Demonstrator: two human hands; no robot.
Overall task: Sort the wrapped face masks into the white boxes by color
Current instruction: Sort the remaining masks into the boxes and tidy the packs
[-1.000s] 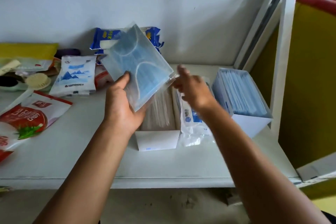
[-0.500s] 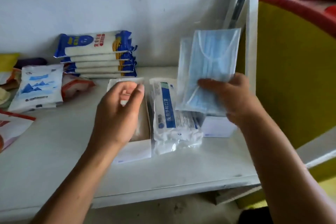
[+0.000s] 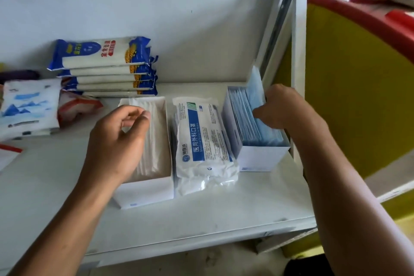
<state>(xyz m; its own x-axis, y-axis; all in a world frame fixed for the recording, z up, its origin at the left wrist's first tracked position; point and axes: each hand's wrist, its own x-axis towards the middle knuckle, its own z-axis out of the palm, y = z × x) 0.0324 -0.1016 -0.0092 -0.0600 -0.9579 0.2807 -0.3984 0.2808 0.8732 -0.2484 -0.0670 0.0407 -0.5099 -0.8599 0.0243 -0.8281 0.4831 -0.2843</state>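
Two white boxes stand on the shelf. The left box (image 3: 147,190) holds several pale beige wrapped masks (image 3: 156,141). The right box (image 3: 262,159) holds several blue wrapped masks (image 3: 244,116) standing on edge. My right hand (image 3: 284,107) grips one blue wrapped mask (image 3: 254,87) at the box's right side, its lower part down among the others. My left hand (image 3: 118,141) hovers over the left box with fingers loosely curled, holding nothing. Between the boxes lies a white and blue mask pack (image 3: 201,141).
A stack of blue and white packets (image 3: 105,67) sits against the back wall. White pouches (image 3: 26,107) and an orange-edged bag (image 3: 76,107) lie at the left. A white shelf post (image 3: 298,74) and a yellow panel with a red rim (image 3: 358,85) stand close on the right.
My left hand passed the blue wrapped mask to my right hand, which carried it right and lowered it into the right box. My left hand moved over the left box.
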